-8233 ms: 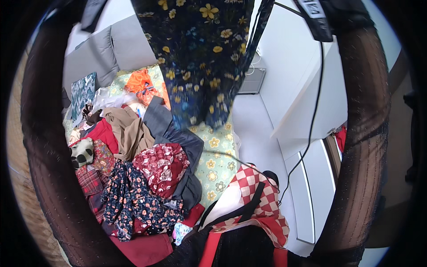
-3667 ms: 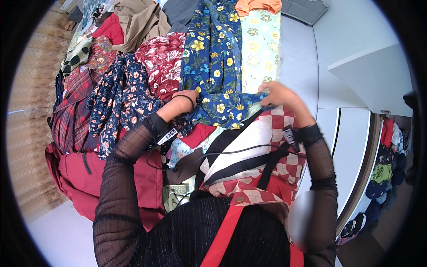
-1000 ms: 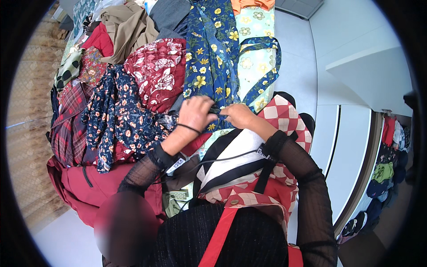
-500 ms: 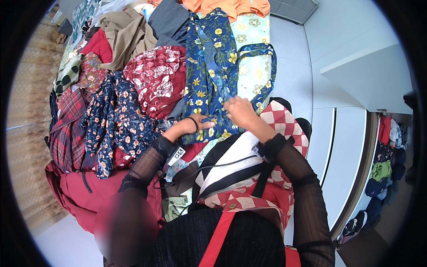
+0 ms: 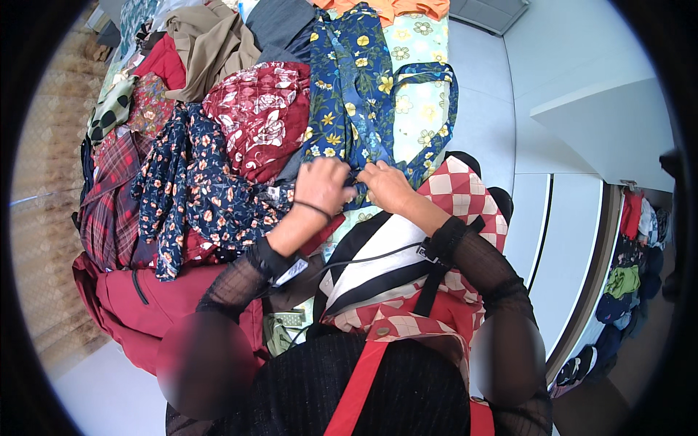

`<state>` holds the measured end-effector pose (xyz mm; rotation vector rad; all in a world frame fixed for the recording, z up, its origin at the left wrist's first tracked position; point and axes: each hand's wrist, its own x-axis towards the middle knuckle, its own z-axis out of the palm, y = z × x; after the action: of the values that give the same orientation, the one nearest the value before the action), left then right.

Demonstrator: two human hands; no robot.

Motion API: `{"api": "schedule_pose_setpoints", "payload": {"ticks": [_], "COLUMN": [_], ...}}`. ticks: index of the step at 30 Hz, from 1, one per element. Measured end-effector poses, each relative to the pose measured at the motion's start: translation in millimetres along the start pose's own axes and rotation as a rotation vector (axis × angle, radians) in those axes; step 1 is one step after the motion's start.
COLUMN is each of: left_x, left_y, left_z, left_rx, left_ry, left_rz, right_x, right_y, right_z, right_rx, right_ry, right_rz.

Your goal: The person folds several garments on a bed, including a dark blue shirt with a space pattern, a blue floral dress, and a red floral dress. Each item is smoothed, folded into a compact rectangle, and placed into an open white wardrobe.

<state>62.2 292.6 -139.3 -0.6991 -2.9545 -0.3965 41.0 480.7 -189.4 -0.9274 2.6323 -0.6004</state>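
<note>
A dark blue garment with yellow flowers [image 5: 333, 120] lies spread out in front of me. My left hand [image 5: 323, 185] is closed at its near end, knuckles up, with a black band round the wrist. Close beside it my right hand [image 5: 387, 187] has its fingers pinched on the same cloth. Between the two hands the fabric is bunched; the fingertips of the left hand are hidden. From the garment's right side a long strap-like strip [image 5: 452, 102] loops over the pale flowered cover [image 5: 411, 109] beneath.
To the left lie a navy floral garment [image 5: 200, 156], a dark red patterned one [image 5: 262, 109], a plaid one [image 5: 113, 192] and a brown cloth [image 5: 207, 47]. A red bag-like item [image 5: 182, 305] is nearer me. Orange cloth [image 5: 400, 7] lies at the far end; white cabinets [image 5: 567, 225] stand right.
My left hand has gone from lying on the cloth with fingers out to closed and raised beside the right. The garment's near end is now drawn up and bunched.
</note>
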Motion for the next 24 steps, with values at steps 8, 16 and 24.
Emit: {"api": "schedule_pose_setpoints", "payload": {"ticks": [8,16,24], "left_x": [-24,-8,-17], "left_y": [3,-9,-11], "left_z": [34,14,28], "left_rx": [0.158,-0.247,-0.258], "left_ry": [-0.221,-0.706,-0.495], "left_rz": [0.173,0.005,0.088], "right_x": [1,29,140], "right_y": [31,42,135], "right_z": [-9,-54,-125], "right_rx": [0.636,0.684,0.336], "right_ry": [-0.421,-0.490,0.332], "right_rz": [0.036,-0.014,0.436]}}
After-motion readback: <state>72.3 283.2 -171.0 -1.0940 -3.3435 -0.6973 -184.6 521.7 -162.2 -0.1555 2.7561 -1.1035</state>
